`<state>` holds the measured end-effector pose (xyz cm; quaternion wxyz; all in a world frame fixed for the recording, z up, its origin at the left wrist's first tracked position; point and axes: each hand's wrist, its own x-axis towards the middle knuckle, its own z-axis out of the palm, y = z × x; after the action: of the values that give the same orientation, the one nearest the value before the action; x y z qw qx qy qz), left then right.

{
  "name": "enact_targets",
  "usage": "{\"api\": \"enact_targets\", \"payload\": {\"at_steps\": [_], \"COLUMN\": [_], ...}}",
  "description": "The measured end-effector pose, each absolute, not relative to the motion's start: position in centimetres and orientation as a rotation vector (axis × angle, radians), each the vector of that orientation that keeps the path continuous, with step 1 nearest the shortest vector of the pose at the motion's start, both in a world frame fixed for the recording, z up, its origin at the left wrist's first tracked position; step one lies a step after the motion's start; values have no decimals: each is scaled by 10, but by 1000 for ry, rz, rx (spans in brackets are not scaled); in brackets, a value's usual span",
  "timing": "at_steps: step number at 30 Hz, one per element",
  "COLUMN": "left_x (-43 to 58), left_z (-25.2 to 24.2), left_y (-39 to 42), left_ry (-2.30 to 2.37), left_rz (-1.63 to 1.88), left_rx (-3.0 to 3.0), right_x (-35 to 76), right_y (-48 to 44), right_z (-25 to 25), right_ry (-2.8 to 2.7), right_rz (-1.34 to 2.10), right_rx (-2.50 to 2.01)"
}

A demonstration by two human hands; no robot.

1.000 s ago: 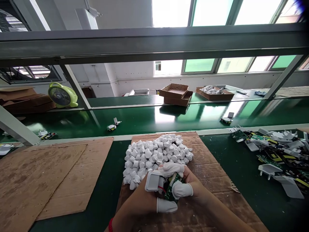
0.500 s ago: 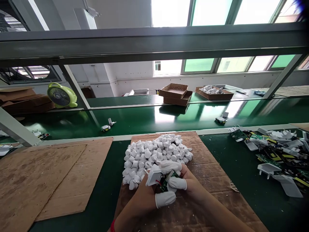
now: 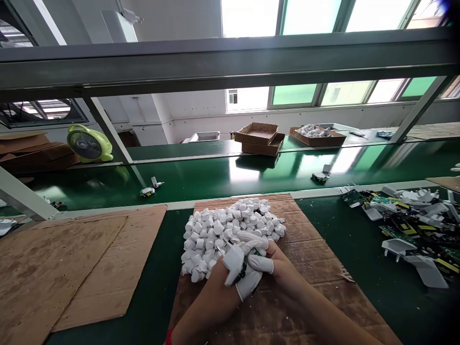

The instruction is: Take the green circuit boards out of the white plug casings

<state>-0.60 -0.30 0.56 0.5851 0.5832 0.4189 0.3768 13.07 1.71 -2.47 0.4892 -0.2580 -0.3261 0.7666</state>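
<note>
A small green circuit board (image 3: 256,252) with a white plastic plug-like cover (image 3: 233,261) is between my two hands, over the brown cardboard. My left hand (image 3: 226,287) is closed around the cover side, its thumb in a white finger cot. My right hand (image 3: 264,256), also wearing white finger cots, pinches the board from the other side. The fingers hide most of the board. Just beyond my hands lies a heap of small white cap-like pieces (image 3: 219,227) on the cardboard sheet (image 3: 309,268).
At right lies a pile of circuit boards with white plastic parts (image 3: 420,215). More cardboard (image 3: 89,268) lies at left. A green conveyor belt (image 3: 194,177) carries a few similar assemblies (image 3: 321,173). Behind stand cardboard trays (image 3: 260,139) and a green fan (image 3: 89,143); a metal beam (image 3: 230,62) crosses above.
My hands have turned the assembly and closed tighter over the board, covering more of it. The assemblies on the belt have shifted left, and a white item appears at the right edge.
</note>
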Motion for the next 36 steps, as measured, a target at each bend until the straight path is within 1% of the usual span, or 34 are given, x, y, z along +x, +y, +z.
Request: {"api": "enact_targets", "payload": {"at_steps": [3, 6, 8, 13, 19, 25, 28, 33, 36], "left_x": [-5, -4, -4, -5, -5, -5, -6, -5, -5], "left_z": [11, 12, 10, 8, -3, -6, -3, -2, -3], "left_y": [-5, -4, -2, 0, 1, 2, 2, 2, 3], "left_ry": [924, 994, 1065, 1003, 1064, 1128, 1116, 1129, 1105], "left_rz": [853, 855, 874, 888, 855, 943, 960, 871, 903], "left_rx": [1451, 1462, 1469, 1455, 1476, 1207, 1183, 1116, 1105], "right_x": [131, 131, 131, 132, 132, 133, 137, 146, 149], "right_y": [19, 19, 19, 17, 18, 18, 19, 24, 27], "right_z": [-23, -20, -18, -14, -15, -21, -20, -19, -20], "right_ry": [-802, -838, -845, -799, -795, -795, -971, -1347, -1450], "right_rz": [1871, 1909, 1921, 1947, 1962, 1978, 1930, 1830, 1832], "right_rx": [-677, -676, -680, -745, -760, -728, -722, -921, -939]}}
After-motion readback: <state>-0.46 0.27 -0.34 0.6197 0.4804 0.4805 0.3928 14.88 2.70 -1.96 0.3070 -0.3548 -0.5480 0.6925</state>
